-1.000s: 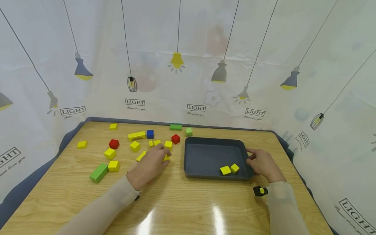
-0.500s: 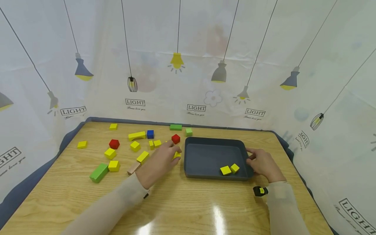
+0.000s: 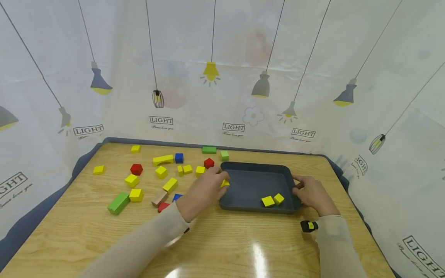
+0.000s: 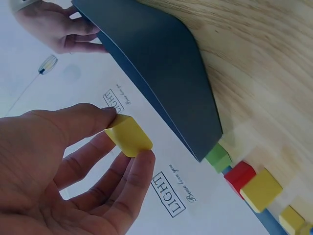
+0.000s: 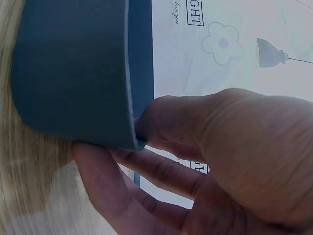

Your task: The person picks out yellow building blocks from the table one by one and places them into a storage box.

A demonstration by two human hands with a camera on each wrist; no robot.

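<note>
Between thumb and fingertips my left hand [image 3: 206,189] pinches a yellow block [image 4: 129,135], held up at the left rim of a dark grey tray [image 3: 243,178]. My right hand [image 3: 314,195] grips the tray's right wall; in the right wrist view the thumb is inside the rim and the fingers are outside. Two yellow blocks, one of them a small cube [image 3: 278,199], lie inside the tray toward its front right. Behind and left of my left hand are another yellow block [image 3: 200,171] and a red block [image 3: 209,163].
Several loose blocks cover the table's left half, among them a green block [image 3: 119,203], a yellow arch [image 3: 163,160], a blue cube [image 3: 179,158] and a plain wood block [image 3: 159,198]. A light green cube [image 3: 224,155] sits behind the tray. A printed curtain surrounds the table.
My left hand has moved right with the yellow block, from among the loose blocks to the tray's left rim, uncovering wood, blue and red blocks. The right hand has stayed on the tray.
</note>
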